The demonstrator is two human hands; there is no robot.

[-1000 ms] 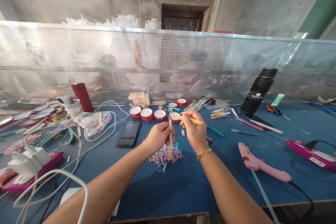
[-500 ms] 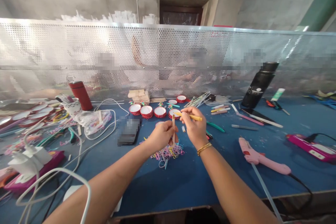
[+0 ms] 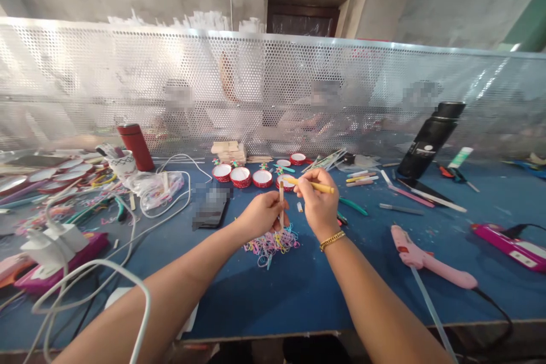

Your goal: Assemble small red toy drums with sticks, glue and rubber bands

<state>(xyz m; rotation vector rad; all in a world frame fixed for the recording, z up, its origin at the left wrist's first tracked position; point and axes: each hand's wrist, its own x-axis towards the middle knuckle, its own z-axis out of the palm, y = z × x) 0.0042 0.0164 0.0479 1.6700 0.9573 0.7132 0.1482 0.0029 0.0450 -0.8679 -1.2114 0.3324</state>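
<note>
Held upright between the fingers of my left hand (image 3: 265, 213) is a flat wooden craft stick (image 3: 281, 205). My right hand (image 3: 316, 196) grips a yellow marker pen (image 3: 313, 184), its tip pointing left toward the top of the stick; whether they touch I cannot tell. Under my left hand lies a pile of small coloured elastic bands (image 3: 273, 245). Just behind both hands stands a row of small round red-rimmed drums with white faces (image 3: 262, 178), several with tiny green and red figures beside them. A small white cap-like piece (image 3: 300, 207) lies between my hands.
A pink glue gun (image 3: 426, 259) with a cord lies at right, before a black bottle (image 3: 429, 142). At left are a phone (image 3: 211, 209), white cables, a red flask (image 3: 135, 147) and a magenta power strip (image 3: 91, 245). A perforated metal screen (image 3: 264, 79) closes the back.
The camera view has shifted slightly, so the scene sits a little further right. Both hands keep nearly the same pose, the marker pen still by the stick's top.
</note>
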